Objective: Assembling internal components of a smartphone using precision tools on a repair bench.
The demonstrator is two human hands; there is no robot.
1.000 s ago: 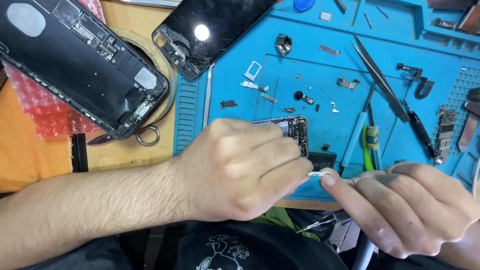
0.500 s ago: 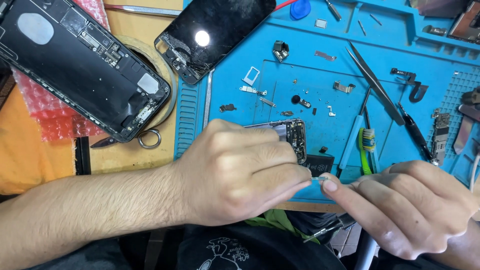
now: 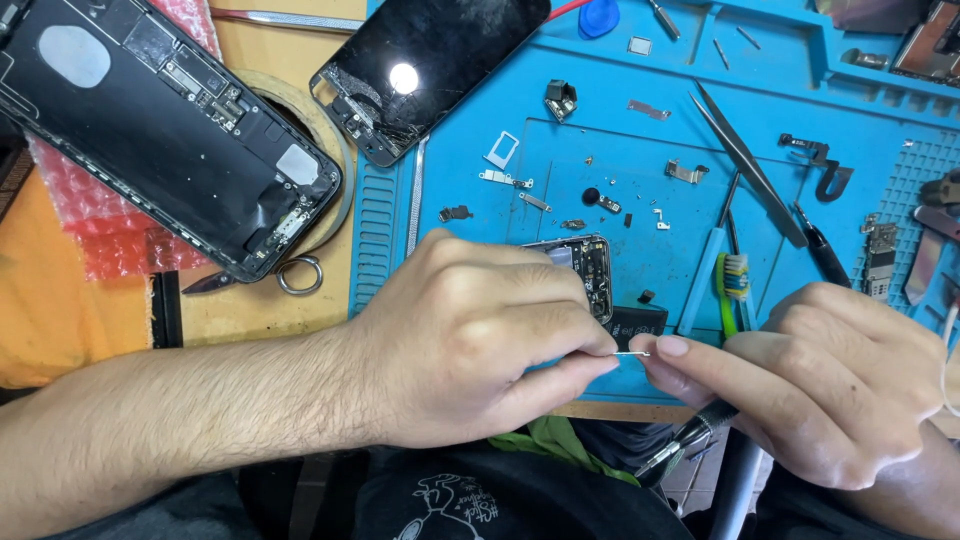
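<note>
Both grips pinch-closed: left hand (image 3: 470,340) and right hand (image 3: 810,390) share a tiny metal strip (image 3: 632,353) at the blue mat's (image 3: 640,260) near edge, circuit board (image 3: 585,270) just beyond; hold low, pull gently, avoid bending.

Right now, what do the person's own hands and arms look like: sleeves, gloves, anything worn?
Both are bare. The left hand has no glove, ring or watch, and its forearm shows hair and no sleeve. The right hand is also ungloved and ringless, nails short; its forearm leaves the picture, so any sleeve there is unseen.
</note>
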